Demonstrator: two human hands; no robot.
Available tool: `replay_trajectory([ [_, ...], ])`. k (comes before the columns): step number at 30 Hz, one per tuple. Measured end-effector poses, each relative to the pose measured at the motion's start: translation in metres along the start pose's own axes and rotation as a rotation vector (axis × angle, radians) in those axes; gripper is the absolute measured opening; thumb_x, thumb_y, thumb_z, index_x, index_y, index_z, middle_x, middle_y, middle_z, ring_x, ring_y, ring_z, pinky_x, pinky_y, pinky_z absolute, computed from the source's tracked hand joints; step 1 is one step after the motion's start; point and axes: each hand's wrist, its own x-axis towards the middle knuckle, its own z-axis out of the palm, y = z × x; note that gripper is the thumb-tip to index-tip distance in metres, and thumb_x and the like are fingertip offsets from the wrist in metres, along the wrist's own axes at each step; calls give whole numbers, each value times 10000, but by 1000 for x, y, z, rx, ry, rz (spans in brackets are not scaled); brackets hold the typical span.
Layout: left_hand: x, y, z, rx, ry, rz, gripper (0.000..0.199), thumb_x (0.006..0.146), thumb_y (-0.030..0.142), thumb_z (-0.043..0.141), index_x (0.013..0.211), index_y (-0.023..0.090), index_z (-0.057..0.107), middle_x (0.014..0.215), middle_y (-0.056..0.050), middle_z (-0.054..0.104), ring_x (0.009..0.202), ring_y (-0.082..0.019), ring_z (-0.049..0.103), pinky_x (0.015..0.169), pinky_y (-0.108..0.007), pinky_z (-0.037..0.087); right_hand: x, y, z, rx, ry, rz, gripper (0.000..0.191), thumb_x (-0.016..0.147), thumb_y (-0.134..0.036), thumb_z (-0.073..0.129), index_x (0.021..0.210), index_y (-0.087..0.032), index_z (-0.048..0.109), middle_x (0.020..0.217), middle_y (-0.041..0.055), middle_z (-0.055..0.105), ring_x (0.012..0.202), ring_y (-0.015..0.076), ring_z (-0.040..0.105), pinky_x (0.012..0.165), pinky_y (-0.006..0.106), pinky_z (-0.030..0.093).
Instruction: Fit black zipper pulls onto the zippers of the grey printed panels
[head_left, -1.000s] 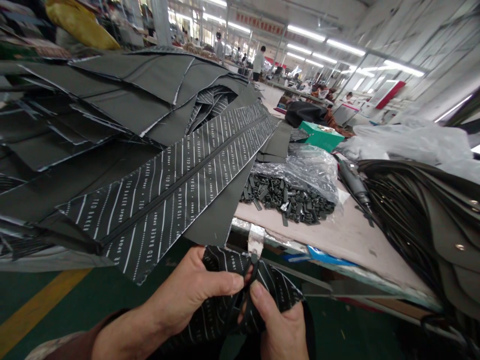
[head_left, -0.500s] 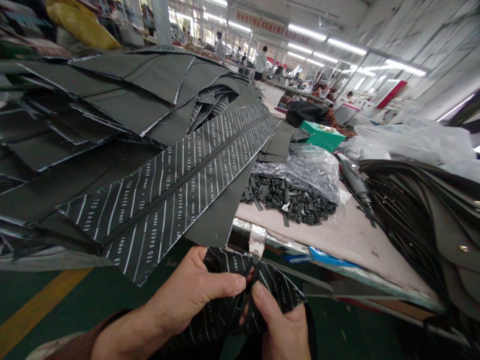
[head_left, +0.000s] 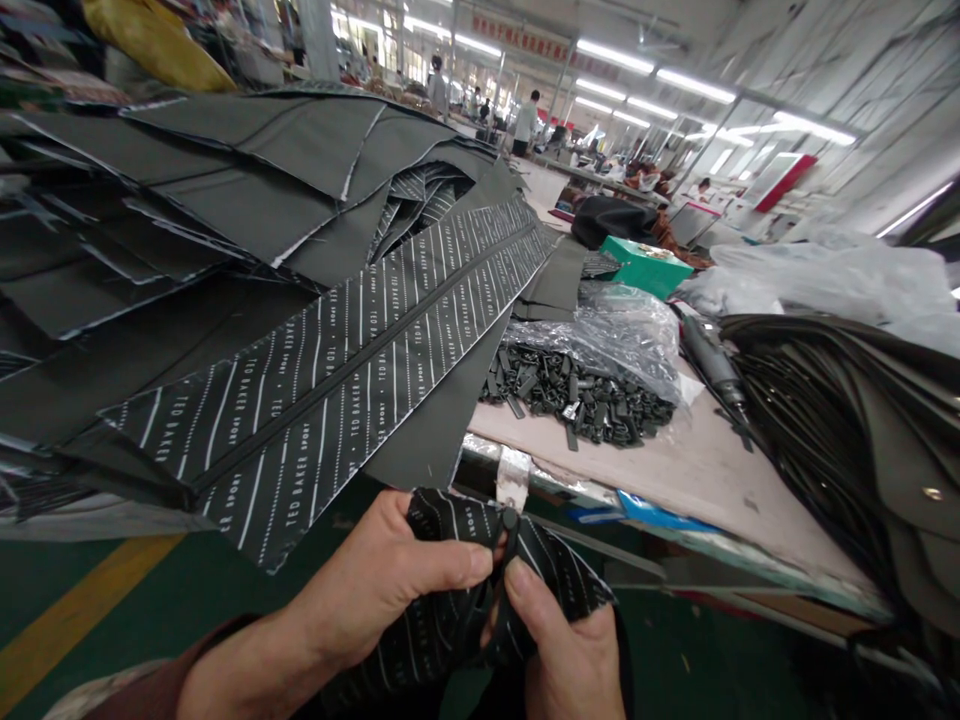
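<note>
Left hand curled, gripping printed fabric; right hand pinching same fabric beside zip; both closed.

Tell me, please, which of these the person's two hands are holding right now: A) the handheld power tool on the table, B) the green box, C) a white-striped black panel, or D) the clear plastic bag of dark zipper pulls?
C: the left hand and the right hand both grip the white-striped black panel between them.
</note>
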Motion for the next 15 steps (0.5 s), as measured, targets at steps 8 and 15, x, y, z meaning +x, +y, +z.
replay_trajectory([
  [8,10,4,0,80,27,6,178,694,284,812,781,138,758,687,-38,719,609,-179,646,656,-299,551,15,-3,-3,-62,-12,-74,252,758,-401,813,897,-192,788,758,36,753,698,209,680,630,284,566],
  [15,-16,-22,-44,368,-107,-2,378,765,455,775,1051,209,765,989,-46,749,932,-256,647,817,-307,529,3,5,-20,-126,-44,-49,474,672,-466,860,1047,-189,772,951,91,797,903,290,734,821,368,590],
])
